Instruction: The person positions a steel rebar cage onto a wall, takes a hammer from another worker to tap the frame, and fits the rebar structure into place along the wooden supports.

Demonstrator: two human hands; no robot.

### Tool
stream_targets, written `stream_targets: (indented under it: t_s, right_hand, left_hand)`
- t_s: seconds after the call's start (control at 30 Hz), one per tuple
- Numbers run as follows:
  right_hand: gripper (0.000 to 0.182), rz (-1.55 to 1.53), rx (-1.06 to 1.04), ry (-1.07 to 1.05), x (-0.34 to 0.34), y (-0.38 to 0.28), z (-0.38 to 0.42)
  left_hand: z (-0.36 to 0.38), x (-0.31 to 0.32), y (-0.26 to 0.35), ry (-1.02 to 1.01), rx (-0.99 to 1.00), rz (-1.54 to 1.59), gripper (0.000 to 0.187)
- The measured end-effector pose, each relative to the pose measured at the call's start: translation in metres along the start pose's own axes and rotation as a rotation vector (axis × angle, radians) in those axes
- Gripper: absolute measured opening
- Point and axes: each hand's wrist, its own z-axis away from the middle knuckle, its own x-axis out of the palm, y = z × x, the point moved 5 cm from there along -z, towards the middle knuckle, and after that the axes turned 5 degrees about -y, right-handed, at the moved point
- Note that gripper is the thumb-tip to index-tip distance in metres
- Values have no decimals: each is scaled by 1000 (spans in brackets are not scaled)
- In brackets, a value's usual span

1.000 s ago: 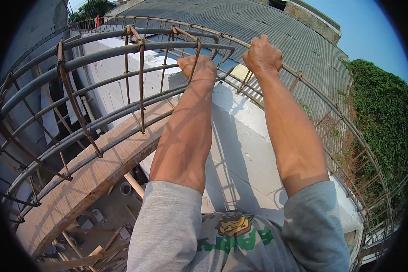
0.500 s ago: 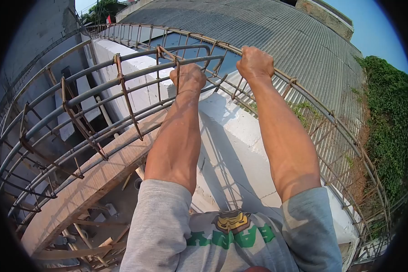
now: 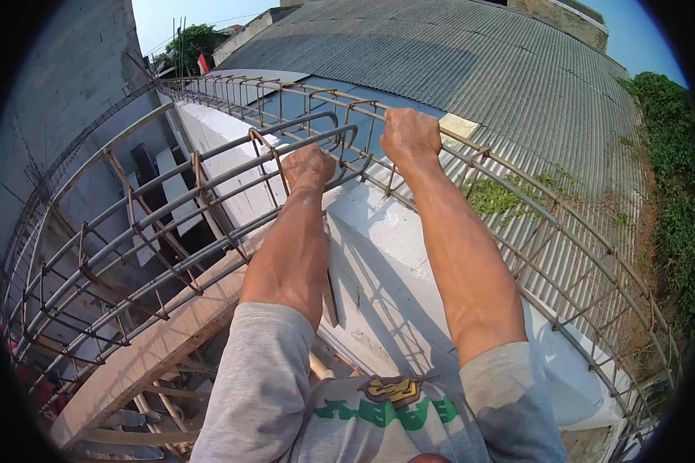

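Observation:
Both arms reach forward. My left hand [image 3: 309, 167] is closed on the near rebar cage [image 3: 154, 189], close to its hooked bar ends. Higher and to the right, my right hand [image 3: 411, 137] is wrapped round the top bar of the far rebar cage [image 3: 548, 193], which runs along the white wall [image 3: 386, 224]. The hooked ends of the near cage lie between my two hands, against the far cage. My fingertips are mostly hidden behind the fists.
Beneath the near cage lies a wooden board [image 3: 162, 324] over a lower area with poles. A corrugated roof [image 3: 471, 62] spreads beyond the wall, with green creepers [image 3: 668, 170] at the right. A grey block wall [image 3: 69, 85] rises at the left.
The view has shifted, with more of the block wall and flag showing. The near cage's hooked ends and both hands sit slightly further left in view; both grips are kept.

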Motion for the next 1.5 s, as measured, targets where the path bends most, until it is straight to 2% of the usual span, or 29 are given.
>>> stream_targets:
  t_s: [0.07,0.13,0.2,0.23,0.5,0.7,0.8,0.9,0.97,1.0,1.07,1.13,1.2,1.27,1.3,1.37,1.4,1.43,1.5]
  right_hand:
    - [9,-12,-13,2,1,1,12]
    - [12,-14,-58,58,-6,-3,-1]
    - [13,-28,-84,64,7,-4,8]
    - [13,-30,-122,56,7,-6,11]
    - [12,5,-193,142,5,-9,12]
    - [9,-47,-115,36,-4,-10,15]
    - [11,-141,36,-130,-22,-15,22]
    - [14,-96,-11,-90,-43,-41,34]
    - [15,-113,-58,-187,-49,-49,58]
    - [14,-131,-44,-182,-42,-51,66]
    - [13,-135,-37,-84,-50,-50,53]
    - [11,-86,-26,-33,-56,-47,47]
    - [10,-112,5,-107,-53,-56,57]
    - [9,-89,-35,-25,-57,-60,55]
    - [10,-72,-71,6,-53,-58,53]
    - [11,-70,-127,30,-49,-58,59]
    - [11,-61,-100,0,-47,-57,59]
    - [12,-54,-69,-26,-44,-57,59]
    - [16,-42,-3,-99,-44,-58,57]
  left_hand:
    - [-8,7,-5,-36,-42,-104,36]
    - [-10,7,-7,98,-10,-99,29]
    - [0,1,-3,50,3,-58,28]
    - [-8,6,-8,5,-51,-81,32]
    - [-14,4,-8,6,-75,-35,25]
    - [-13,11,-10,-29,-72,5,27]
    - [-8,0,-6,-37,-62,64,28]
    - [-15,3,-5,77,-53,87,20]
    - [-11,18,-19,59,-51,206,15]
    - [-20,11,-21,138,-12,242,14]
    - [1,-12,-15,676,243,133,11]
    - [11,-17,-5,760,308,295,12]
    - [37,-26,-11,367,87,691,17]
    - [66,-22,-1,567,187,683,46]
    - [88,-17,4,742,262,619,56]
    - [149,-19,12,414,590,872,57]
    - [171,-14,9,261,694,962,59]
    - [191,-20,-3,172,693,959,52]
    - [204,-39,-44,229,602,938,44]
